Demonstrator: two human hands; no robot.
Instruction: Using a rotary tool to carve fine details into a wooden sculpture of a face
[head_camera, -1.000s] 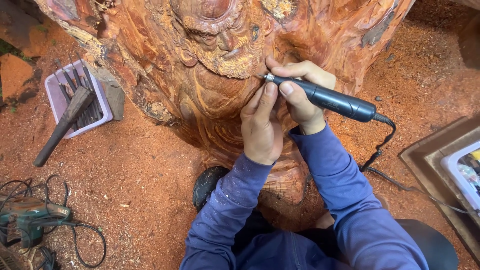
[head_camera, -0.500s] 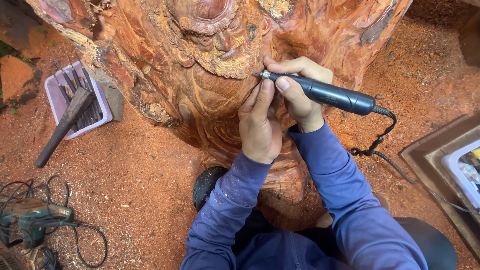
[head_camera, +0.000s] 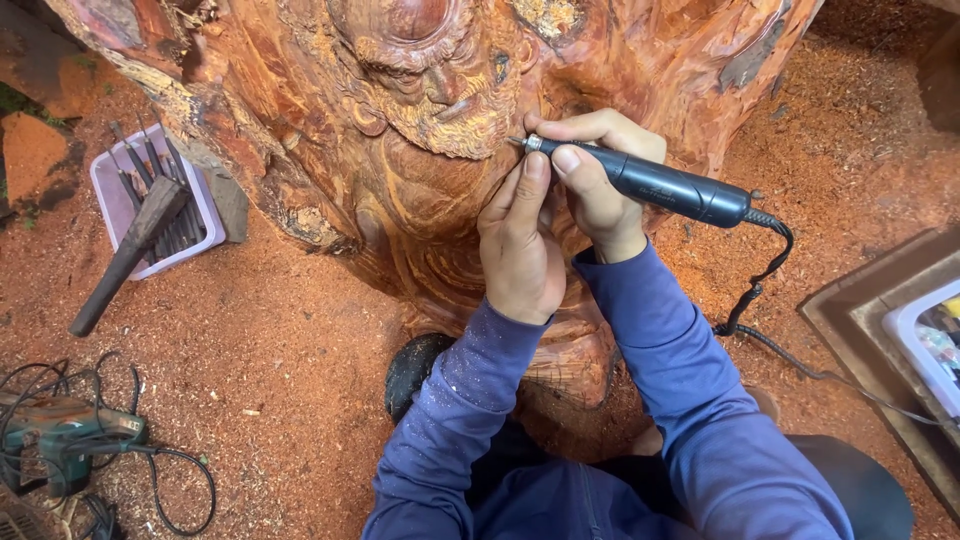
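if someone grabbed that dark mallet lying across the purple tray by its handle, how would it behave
The mallet looks rigid and probably head-heavy, since its thicker end rests on the purple tray of chisels while the slim handle slopes to the sawdust floor. Its rounded shape might roll if nudged. Lifting it could rattle the chisels beneath.

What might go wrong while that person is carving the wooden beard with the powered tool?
The rotary carving tool has its tip on the fine beard of the wood carving; a slip could gouge that detail. The left hand steadies with a fingertip right beside the tip, so it may get nicked. The coiled cord trails over the sawdust floor and might snag, tugging the right hand.
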